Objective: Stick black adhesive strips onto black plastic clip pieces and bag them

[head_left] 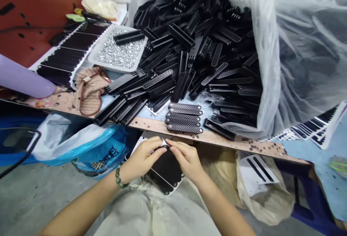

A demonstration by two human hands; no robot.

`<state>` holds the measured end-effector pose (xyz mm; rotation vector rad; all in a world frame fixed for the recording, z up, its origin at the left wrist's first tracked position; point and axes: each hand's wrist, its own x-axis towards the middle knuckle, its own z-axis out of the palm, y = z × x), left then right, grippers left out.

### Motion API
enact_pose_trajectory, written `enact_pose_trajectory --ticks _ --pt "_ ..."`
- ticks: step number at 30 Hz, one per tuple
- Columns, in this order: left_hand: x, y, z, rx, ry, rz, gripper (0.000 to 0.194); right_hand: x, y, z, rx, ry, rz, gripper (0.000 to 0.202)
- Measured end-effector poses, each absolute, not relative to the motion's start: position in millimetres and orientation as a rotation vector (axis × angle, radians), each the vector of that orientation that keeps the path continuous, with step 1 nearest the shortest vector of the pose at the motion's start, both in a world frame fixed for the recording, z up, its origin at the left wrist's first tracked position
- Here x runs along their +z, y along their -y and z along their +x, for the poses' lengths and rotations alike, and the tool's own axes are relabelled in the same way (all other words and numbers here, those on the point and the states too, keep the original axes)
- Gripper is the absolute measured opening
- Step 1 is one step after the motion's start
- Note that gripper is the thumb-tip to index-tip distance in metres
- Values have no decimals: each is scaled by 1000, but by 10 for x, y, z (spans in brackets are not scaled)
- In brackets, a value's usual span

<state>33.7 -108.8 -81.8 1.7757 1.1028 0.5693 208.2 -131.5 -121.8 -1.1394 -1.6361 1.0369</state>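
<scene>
A white-backed sheet of black adhesive strips (167,170) lies over my lap, below the table edge. My left hand (143,156) is closed in a pinch at the sheet's upper end. Close beside it, my right hand (187,158) pinches the same end, fingertips almost meeting the left ones. A small white bit of backing shows between them; whether a strip is lifted there I cannot tell. Just beyond my hands, several black handle-shaped pieces with a patterned face (184,118) lie in a neat stack at the table edge.
A large heap of black plastic parts (189,44) spills from a clear plastic bag (273,48). At left are a white tray of small metal pieces (116,50), a striped cloth (90,91) and a purple cylinder (24,77). Bags hang below the table, including a blue one (100,156).
</scene>
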Motion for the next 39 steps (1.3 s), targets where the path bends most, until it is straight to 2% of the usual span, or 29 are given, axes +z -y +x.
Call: enact_pose_trajectory --ticks 4,6,8,12,15,17,20,22,39 --pt "-897 1026 286 446 -1066 1765 21 -1350 1257 2213 1422 1052 -1284 28" --pt "-932 979 248 380 -1106 1751 20 -1356 1156 2366 1405 741 -1279 30" --pt "-962 928 221 304 -1169 1747 18 -1292 1032 2540 1210 654 -1247 26" --pt "-982 859 247 283 -1313 1701 20 -1068 804 2699 859 1322 -1270 19" --pt "-970 831 291 399 -1371 1640 42 -1017 689 2598 809 1855 -1172 18" --pt "-972 808 303 448 -1363 1663 45 -1058 640 2510 769 1991 -1147 17" --pt "-1004 759 300 480 -1359 1690 26 -1141 599 2443 721 2077 -1180 14" --pt "-1038 723 304 520 -1383 1672 21 -1171 586 2439 704 2121 -1182 14" --pt "-1161 601 466 631 -1364 1837 24 -1142 554 2468 707 2138 -1164 14"
